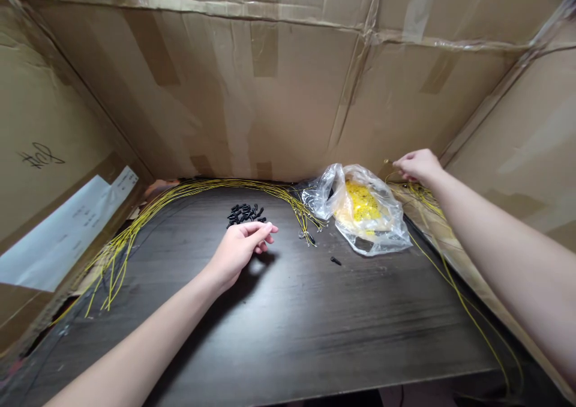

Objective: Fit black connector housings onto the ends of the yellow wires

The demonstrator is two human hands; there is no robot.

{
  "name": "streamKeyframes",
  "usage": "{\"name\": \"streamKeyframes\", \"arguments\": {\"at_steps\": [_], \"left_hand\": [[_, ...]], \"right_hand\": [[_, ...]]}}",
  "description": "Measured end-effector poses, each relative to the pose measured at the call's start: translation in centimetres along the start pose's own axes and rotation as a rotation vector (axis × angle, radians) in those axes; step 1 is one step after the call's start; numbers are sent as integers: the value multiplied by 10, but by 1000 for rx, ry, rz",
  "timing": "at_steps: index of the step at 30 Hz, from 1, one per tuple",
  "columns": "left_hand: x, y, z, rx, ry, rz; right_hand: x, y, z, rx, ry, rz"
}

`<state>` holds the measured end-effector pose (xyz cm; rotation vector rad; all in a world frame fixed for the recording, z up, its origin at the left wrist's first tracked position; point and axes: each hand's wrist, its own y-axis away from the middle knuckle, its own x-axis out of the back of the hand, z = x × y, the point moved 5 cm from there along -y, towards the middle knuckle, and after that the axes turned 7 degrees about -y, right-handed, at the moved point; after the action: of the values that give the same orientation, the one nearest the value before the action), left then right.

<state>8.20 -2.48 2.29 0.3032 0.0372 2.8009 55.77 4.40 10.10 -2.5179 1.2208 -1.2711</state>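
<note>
The left hand [238, 254], loosely curled and empty, sits just below black plastic connectors [245, 214] on the dark wood table [360, 329]. The right hand [418, 167], grip nearly closed, is at upper right on yellow wires [420, 195]; any hold is unclear. Cardboard sheets [202, 95] wall the table.

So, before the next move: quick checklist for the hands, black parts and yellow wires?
Left hand holding nothing: ok.
Pile of small black plastic parts just beyond the left fingertips: ok.
Stray black part gathered with the pile: not ok, it lies apart, near the bag.
Right hand has a firm hold on a yellow wire: cannot tell.
Yellow wire bundle free of tangles: cannot tell.
</note>
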Motion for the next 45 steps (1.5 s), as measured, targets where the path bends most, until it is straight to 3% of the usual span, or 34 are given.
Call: {"name": "streamKeyframes", "arguments": {"at_steps": [3, 7, 15, 25, 29, 33, 36, 37, 38, 40, 43, 45], "left_hand": [[0, 1, 1, 5, -12, -4], [-1, 3, 1, 9, -22, -12], [0, 2, 0, 10, -44, -21], [1, 1, 0, 14, -51, -15], [0, 2, 1, 15, -53, -11], [0, 2, 2, 7, -56, -7], [0, 1, 0, 3, -67, -5], [-1, 0, 0, 0, -75, -6], [-1, 0, -1, -4, -82, -7], [-1, -1, -2, -19, -96, -8], [0, -2, -4, -35, -116, -9], [0, -3, -5, -38, -129, -12]], "right_hand": [[-37, 11, 24, -148, 14, -134], [-60, 20, 46, -223, 47, -138], [-68, 14, 56, -265, 68, -43], [-79, 16, 59, -253, 108, -69], [-69, 20, 47, -235, 105, 23], [-47, 20, 13, -125, 66, 155], [-29, 33, -33, 87, 18, 239], [-24, 44, -54, 241, -31, 267], [-21, 58, -74, 378, -84, 252], [-25, 93, -109, 548, -167, 63], [-48, 159, -140, 621, -110, -387], [-63, 201, -144, 607, 28, -580]]}}
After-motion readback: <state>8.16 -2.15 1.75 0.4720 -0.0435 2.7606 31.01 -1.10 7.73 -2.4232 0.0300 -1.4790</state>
